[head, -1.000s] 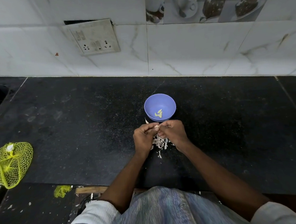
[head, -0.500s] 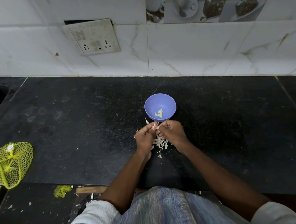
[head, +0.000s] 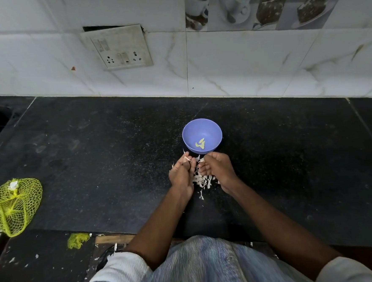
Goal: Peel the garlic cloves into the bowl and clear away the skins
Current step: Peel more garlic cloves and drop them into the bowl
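Peeling garlic over a scatter of skins, bowl just beyond the hands.

The skins [head: 202, 180] lie on the dark counter [head: 94, 169] between and under both hands. The left hand [head: 181, 175] pinches a strip of skin [head: 187, 158] at its fingertips; the right hand [head: 217, 167] is curled, but what it holds cannot be told. Just beyond the knuckles sits the blue bowl [head: 210, 128] with peeled cloves [head: 200, 143] inside.

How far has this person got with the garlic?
Some is done: a few peeled cloves lie in the blue bowl, and a heap of skins sits on the black counter under the hands. In hand: the left hand pinches a sliver of skin at its fingertips, and the right hand is curled, apparently round a clove I cannot see. Left: the skins are not yet cleared.
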